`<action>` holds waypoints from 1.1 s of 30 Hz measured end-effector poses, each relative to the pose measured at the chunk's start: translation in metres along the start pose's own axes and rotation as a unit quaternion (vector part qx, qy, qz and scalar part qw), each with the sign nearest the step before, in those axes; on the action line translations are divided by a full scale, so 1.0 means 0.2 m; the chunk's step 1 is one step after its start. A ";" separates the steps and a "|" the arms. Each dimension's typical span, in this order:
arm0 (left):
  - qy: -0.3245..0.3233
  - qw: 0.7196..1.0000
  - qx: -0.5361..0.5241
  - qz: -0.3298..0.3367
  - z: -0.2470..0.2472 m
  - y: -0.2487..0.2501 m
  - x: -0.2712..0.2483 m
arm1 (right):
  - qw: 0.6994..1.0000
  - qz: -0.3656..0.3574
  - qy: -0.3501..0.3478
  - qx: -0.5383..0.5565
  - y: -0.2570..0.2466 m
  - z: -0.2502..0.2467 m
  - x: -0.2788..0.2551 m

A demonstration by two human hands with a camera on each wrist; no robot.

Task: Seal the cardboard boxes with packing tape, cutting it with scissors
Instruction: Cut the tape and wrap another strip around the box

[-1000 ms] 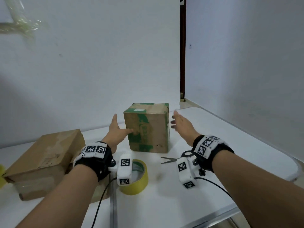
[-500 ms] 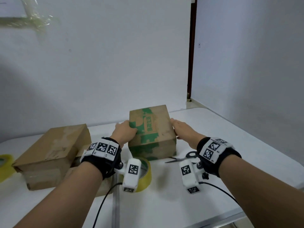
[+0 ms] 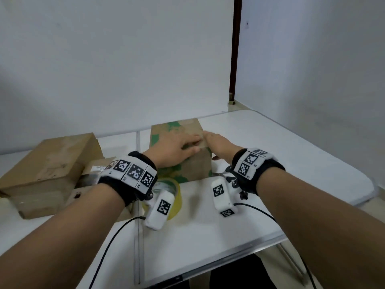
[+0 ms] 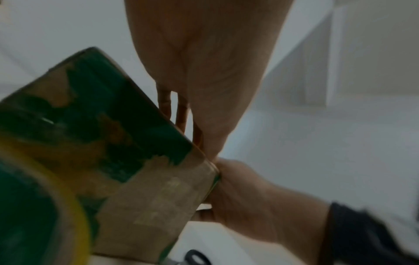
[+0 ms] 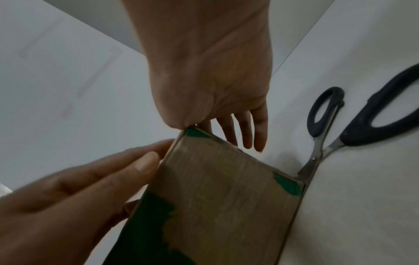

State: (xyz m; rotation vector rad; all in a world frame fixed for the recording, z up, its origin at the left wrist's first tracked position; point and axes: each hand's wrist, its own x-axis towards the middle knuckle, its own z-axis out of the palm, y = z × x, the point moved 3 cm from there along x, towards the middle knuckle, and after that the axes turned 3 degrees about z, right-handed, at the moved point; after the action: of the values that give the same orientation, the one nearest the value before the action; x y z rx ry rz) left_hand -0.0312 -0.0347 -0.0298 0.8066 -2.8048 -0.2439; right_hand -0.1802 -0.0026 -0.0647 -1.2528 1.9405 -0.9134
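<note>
Cardboard box (image 3: 188, 167) with green print stands on the white table (image 3: 291, 155) in the head view, just past the centre toward 12 o'clock. The left hand (image 3: 173, 148) lies flat on its top, fingers straight and pointing toward 3 o'clock. The right hand (image 3: 216, 142) rests at the top right edge of the box, its fingers reaching toward 9 o'clock and touching the left fingertips. A yellow tape roll (image 3: 177, 190) lies at 6 o'clock of the box, partly hidden by the left wrist. Plain brown boxes (image 3: 48, 170) sit at 9 o'clock.

From the left wrist, the box (image 4: 145, 188) fills the lower left; the left hand (image 4: 204, 62) comes down from 12 o'clock with straight fingers along its top edge, and the right hand (image 4: 244, 197) touches the box's corner at 4 o'clock.

From the right wrist, the right hand (image 5: 211, 71) presses its thumb side on the box (image 5: 217, 197) corner, fingers spread and straight. The left hand's fingers (image 5: 140, 161) lie flat at 8 o'clock. Black-handled scissors (image 5: 335, 132) lie on the table at 3 o'clock, blade tips hidden behind the box.
</note>
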 end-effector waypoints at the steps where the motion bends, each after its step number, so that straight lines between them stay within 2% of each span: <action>1: -0.016 0.999 0.040 0.003 0.02 -0.01 -0.01 | 1.000 0.002 0.001 0.002 0.00 0.00 0.00; 9: -0.031 0.993 0.112 -0.012 0.08 -0.06 -0.03 | 0.999 0.021 0.004 0.027 0.00 0.02 0.03; 15: -0.047 0.991 0.126 -0.020 0.08 -0.02 -0.03 | 0.999 0.024 0.005 0.035 -0.01 0.02 0.05; 20: -0.040 0.977 0.209 0.019 0.07 0.00 -0.01 | 0.999 0.023 0.006 0.033 -0.01 0.02 0.02; 27: -0.055 0.977 0.205 0.010 0.07 0.00 -0.01 | 0.999 0.026 0.011 0.027 -0.02 0.02 0.00; 30: -0.085 0.974 0.208 0.010 0.06 0.01 -0.02 | 0.999 0.024 0.014 0.019 -0.03 0.02 -0.02; 32: -0.093 0.985 0.147 0.022 0.04 0.00 -0.04 | 0.999 0.023 0.020 0.009 -0.03 0.02 -0.03; 33: -0.058 0.993 0.094 0.038 0.00 0.00 -0.06 | 0.999 0.023 0.024 0.004 -0.03 0.02 -0.03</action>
State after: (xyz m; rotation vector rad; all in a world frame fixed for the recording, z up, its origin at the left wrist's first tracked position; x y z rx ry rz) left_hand -0.0207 -0.0279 -0.0320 0.7432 -2.9940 -0.0150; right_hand -0.1717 -0.0006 -0.0615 -1.1859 1.9928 -0.9340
